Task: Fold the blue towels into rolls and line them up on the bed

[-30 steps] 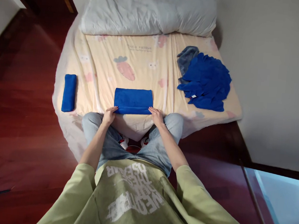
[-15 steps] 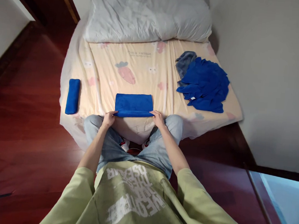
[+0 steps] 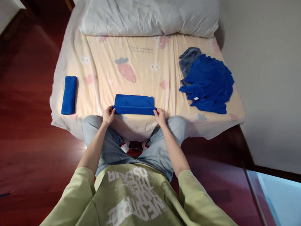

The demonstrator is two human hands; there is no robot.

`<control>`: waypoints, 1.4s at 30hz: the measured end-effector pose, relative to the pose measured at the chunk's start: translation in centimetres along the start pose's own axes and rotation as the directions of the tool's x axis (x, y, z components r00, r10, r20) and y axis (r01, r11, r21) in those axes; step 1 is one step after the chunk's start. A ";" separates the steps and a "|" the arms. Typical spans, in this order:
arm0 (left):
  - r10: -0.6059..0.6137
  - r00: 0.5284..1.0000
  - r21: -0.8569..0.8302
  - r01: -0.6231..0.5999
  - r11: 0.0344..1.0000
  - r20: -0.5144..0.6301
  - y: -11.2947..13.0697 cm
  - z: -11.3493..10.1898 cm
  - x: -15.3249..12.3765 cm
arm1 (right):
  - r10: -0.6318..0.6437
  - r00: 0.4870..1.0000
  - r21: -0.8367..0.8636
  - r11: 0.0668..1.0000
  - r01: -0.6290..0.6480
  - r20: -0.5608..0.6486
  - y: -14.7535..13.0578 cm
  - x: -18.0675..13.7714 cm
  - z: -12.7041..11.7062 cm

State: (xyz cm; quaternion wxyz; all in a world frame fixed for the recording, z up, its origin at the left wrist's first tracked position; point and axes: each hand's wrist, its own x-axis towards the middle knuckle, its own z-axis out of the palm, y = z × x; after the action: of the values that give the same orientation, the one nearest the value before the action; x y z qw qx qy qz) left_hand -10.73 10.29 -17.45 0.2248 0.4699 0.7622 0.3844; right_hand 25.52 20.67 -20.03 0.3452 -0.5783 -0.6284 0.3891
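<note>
A blue towel (image 3: 134, 100) lies on the bed's front edge between my knees, its near edge turned up into a narrow fold. My left hand (image 3: 108, 115) pinches the left end of that fold. At the right end, my right hand (image 3: 160, 116) grips the same fold between thumb and fingers. To the left lies a rolled or folded blue towel (image 3: 69, 95), long side pointing away from me. A loose heap of blue cloths (image 3: 209, 83) sits on the right, with a grey-blue cloth (image 3: 189, 60) partly under it.
The bed (image 3: 140, 80) has a cream sheet with carrot prints. A large grey-white quilt (image 3: 148, 12) is piled at its far side. A wall (image 3: 274, 85) stands on the right; reddish wooden floor (image 3: 21, 115) shows on the left.
Both hands have moved slightly away from me, carrying the towel's near edge forward. The fold is wider, and less of the flat part shows behind it. The camera view has shifted a little.
</note>
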 end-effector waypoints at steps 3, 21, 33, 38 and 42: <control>-0.036 0.999 0.007 0.036 0.999 -0.009 -0.2 0.4 0.4 | 0.003 1.000 -0.010 1.000 -0.003 -0.005 0.4 0.3 0.1; -0.113 0.993 -0.068 0.111 0.991 -0.029 0.1 0.4 -0.6 | -0.005 0.992 -0.094 0.996 -0.006 -0.122 -0.3 -0.6 0.4; -0.080 0.995 0.032 0.082 0.996 -0.052 0.4 0.2 -0.8 | 0.032 0.991 -0.141 0.989 -0.050 -0.130 -0.9 -1.1 0.6; 0.034 0.998 0.055 -0.031 0.998 -0.058 -0.1 0.8 -0.8 | -0.131 0.985 -0.261 0.960 0.099 -0.108 -1.2 -1.9 0.8; 0.143 0.986 0.116 -0.133 0.984 -0.082 -0.5 1.0 -0.8 | -0.341 0.940 -0.431 0.853 0.295 -0.030 -1.2 -2.3 0.5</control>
State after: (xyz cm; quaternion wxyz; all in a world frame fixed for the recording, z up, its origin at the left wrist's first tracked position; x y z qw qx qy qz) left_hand -9.95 9.83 -18.46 0.1365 0.5156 0.7572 0.3772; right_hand 24.73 18.34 -19.15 0.3051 -0.5466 -0.7651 0.1512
